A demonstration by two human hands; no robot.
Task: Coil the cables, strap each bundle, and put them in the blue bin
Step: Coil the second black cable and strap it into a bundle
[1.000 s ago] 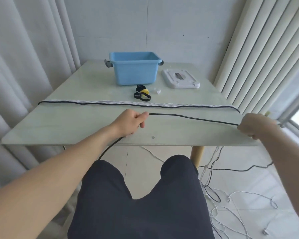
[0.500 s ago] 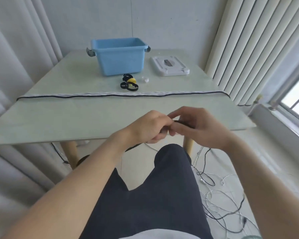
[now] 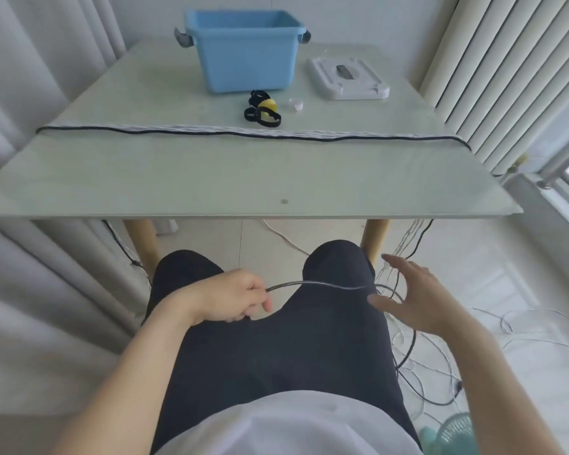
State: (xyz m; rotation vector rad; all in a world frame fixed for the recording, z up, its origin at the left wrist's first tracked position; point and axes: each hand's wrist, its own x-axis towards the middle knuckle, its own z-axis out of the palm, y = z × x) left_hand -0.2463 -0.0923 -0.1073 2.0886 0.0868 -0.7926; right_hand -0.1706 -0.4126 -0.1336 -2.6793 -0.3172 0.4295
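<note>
A seated person's left hand (image 3: 232,298) gripped a black cable (image 3: 316,284) low over the lap, below the table's near edge, the fingers curled round it; the right hand (image 3: 418,298), at three o'clock from the left, hung empty with its fingers spread, just beside the cable where it dropped toward the tangle of loose cables (image 3: 440,359) on the floor; half a second before, both hands had met on the cable in front of the table edge, so the right had let go and appeared to be reaching for the next length, a judgement that coiling had only begun; at twelve o'clock the blue bin (image 3: 243,60) stood on the table (image 3: 211,178), straps (image 3: 262,113) near its front, the white lid (image 3: 347,78) beside it; more cables (image 3: 243,133) lay stretched across the tabletop, uncoiled.
</note>
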